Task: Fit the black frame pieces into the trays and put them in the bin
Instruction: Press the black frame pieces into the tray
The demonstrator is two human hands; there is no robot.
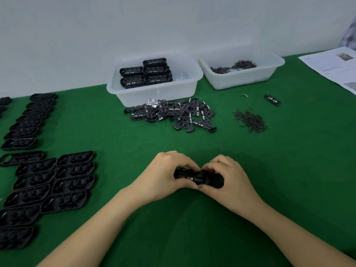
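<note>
I hold one black tray (199, 178) between both hands near the middle of the worktop's (269, 170) near half; my left hand (163, 176) curls round its left end and my right hand (229, 176) grips its right end, thumbs meeting on top. It is a dark, oblong moulded piece, with a frame piece seemingly seated in it. Beyond it, toward the far edge, lies the heap of loose frame pieces (171, 114), touching the clear bin (154, 93) holding stacked finished trays. Empty trays (57, 182) line the left edge. A screw pile (250, 120) and second tub (242, 78) sit far right, with bare green cloth around my hands.
</note>
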